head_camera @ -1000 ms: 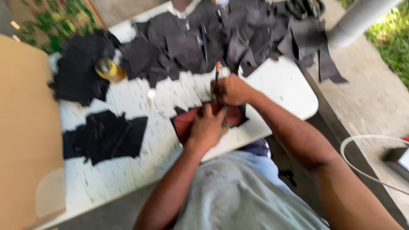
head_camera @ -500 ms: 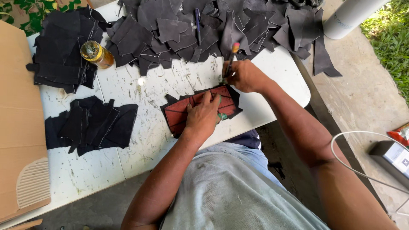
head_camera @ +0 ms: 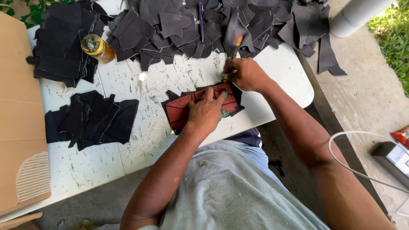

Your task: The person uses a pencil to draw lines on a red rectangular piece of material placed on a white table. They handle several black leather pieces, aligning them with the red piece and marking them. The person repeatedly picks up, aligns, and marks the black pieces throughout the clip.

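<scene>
My left hand (head_camera: 207, 111) presses flat on a reddish-brown leather piece (head_camera: 181, 107) that lies over a black piece near the front edge of the white table (head_camera: 149, 140). My right hand (head_camera: 246, 74) grips a thin brush with an orange-tipped handle (head_camera: 233, 53), its lower end touching the upper right corner of the reddish piece. A small green object (head_camera: 224, 113) shows under my left hand's fingers.
A big heap of black leather cut-outs (head_camera: 200, 23) covers the far side, with a blue pen (head_camera: 201, 17) on it. A jar of amber liquid (head_camera: 97, 47) lies at the left. Smaller black stacks (head_camera: 91, 119) sit nearby. Cardboard (head_camera: 19, 123) lines the left edge.
The view has shifted and come closer. My left hand stays pressed on the reddish piece, and my right hand with the brush has stayed at the piece's upper right corner.
</scene>
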